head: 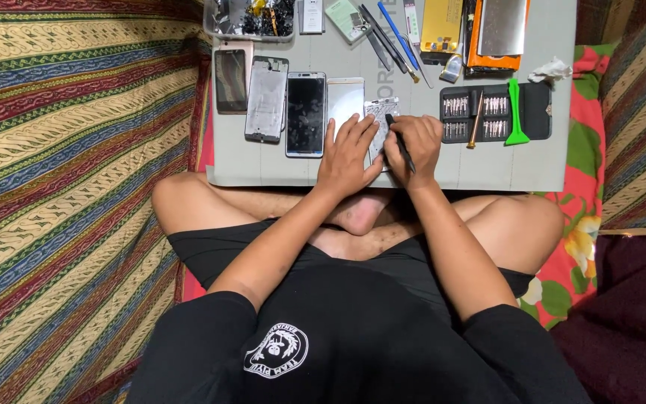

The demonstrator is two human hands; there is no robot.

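I sit cross-legged behind a grey work mat (428, 172). My left hand (347, 155) lies flat on an opened phone body (381, 114) with its inner parts showing, pressing it onto the mat. My right hand (413, 144) grips a thin black tool (399, 142) like a pen, its tip resting on the phone's upper part. A white phone panel (345, 96) lies just left of the opened phone, partly under my left fingers.
On the mat's left lie a black-screened phone (306, 114), a grey phone frame (266, 99) and a pinkish phone (231, 79). A black screwdriver-bit case (534, 111) with a green pry tool (516, 114) sits right. A parts tray (250, 18), pens and packages line the far edge. Patterned cloth surrounds everything.
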